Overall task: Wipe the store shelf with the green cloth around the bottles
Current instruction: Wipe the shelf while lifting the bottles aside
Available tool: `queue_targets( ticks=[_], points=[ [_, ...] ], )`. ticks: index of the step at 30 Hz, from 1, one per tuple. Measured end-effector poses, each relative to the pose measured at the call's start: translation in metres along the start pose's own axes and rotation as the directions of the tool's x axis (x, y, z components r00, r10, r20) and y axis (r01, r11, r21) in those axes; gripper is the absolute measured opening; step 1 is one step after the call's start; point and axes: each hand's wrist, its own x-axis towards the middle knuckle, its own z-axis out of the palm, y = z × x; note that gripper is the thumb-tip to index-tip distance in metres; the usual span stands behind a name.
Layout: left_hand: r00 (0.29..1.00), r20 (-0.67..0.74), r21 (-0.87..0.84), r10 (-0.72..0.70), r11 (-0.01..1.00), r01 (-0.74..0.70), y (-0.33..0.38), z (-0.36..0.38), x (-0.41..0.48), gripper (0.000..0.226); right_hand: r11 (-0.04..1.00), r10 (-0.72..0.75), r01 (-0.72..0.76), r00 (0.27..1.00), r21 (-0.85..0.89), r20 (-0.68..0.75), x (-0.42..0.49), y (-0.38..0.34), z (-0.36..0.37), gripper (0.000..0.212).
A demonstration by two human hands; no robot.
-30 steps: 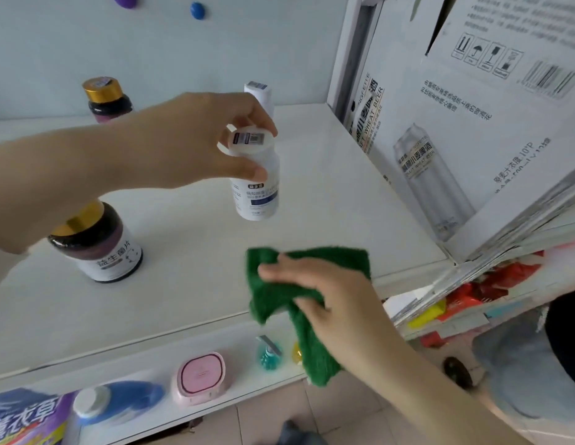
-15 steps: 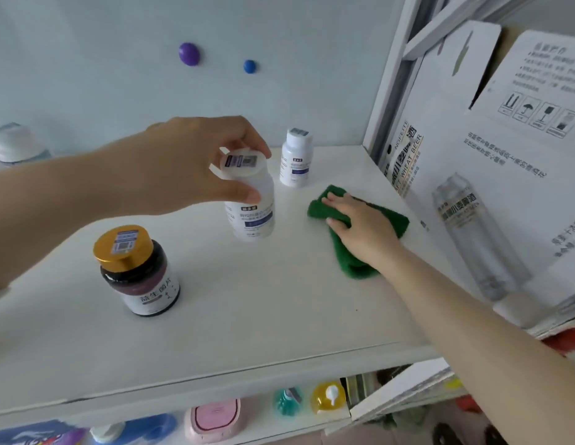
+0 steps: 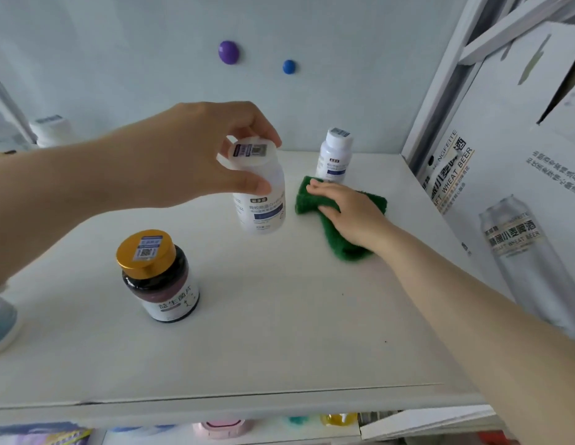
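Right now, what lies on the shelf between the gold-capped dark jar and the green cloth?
In the head view, the white bottle gripped at its cap by the left hand lies between the dark jar and the green cloth; otherwise bare shelf.

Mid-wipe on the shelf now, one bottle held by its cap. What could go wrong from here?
1. The green cloth under the right hand sits right beside the small white bottle at the back; a push that way could topple it.
2. The left hand grips the white bottle only at its cap, so it may slip or tip.
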Motion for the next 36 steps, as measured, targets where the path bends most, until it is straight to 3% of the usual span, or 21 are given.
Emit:
queue_targets(
  ticks=[6, 10, 18, 20, 22, 23, 25, 28, 36],
  points=[
    [1.000, 0.005, 0.026, 0.003, 1.000, -0.003, -0.002, 0.004, -0.001, 0.054, 0.999, -0.053, 0.054, 0.995, 0.001, 0.083, 0.004, -0.009, -0.007, 0.040],
    [1.000, 0.019, -0.017, 0.012, 1.000, -0.012, 0.005, 0.008, 0.001, 0.052, 0.963, -0.206, 0.157, 0.953, 0.221, 0.221, -0.060, -0.031, -0.006, 0.036],
    [0.995, 0.064, -0.107, 0.071, 0.992, -0.064, 0.040, 0.014, -0.010, 0.043, 0.893, -0.171, -0.094, 0.834, 0.441, 0.525, -0.191, -0.040, -0.048, 0.038],
    [0.993, 0.097, -0.103, 0.074, 0.993, -0.064, 0.045, 0.016, -0.014, 0.040, 0.875, -0.102, -0.123, 0.899, 0.468, 0.426, -0.196, -0.038, -0.064, 0.032],
    [0.990, 0.106, -0.100, 0.092, 0.992, -0.082, 0.050, 0.020, -0.016, 0.036, 0.838, 0.084, -0.142, 0.988, 0.527, 0.132, -0.187, -0.029, -0.075, 0.028],
    [0.989, 0.112, -0.101, 0.094, 0.991, -0.083, 0.052, 0.024, -0.018, 0.036, 0.852, 0.173, -0.137, 0.985, 0.506, -0.024, -0.179, -0.020, -0.077, 0.030],
    [0.986, 0.144, -0.124, 0.088, 0.990, -0.071, 0.057, 0.031, -0.021, 0.036, 0.938, 0.264, -0.193, 0.937, 0.287, -0.231, -0.157, -0.007, -0.073, 0.030],
    [0.978, 0.170, -0.159, 0.117, 0.983, -0.090, 0.063, 0.043, -0.025, 0.035, 0.938, 0.341, -0.347, 0.910, 0.019, -0.234, -0.138, 0.003, -0.050, 0.030],
    [0.972, 0.198, -0.219, 0.127, 0.972, -0.082, 0.061, 0.062, -0.030, 0.037, 0.974, 0.224, -0.219, 0.930, 0.050, -0.292, -0.210, -0.065, 0.004, 0.032]
  ],
)
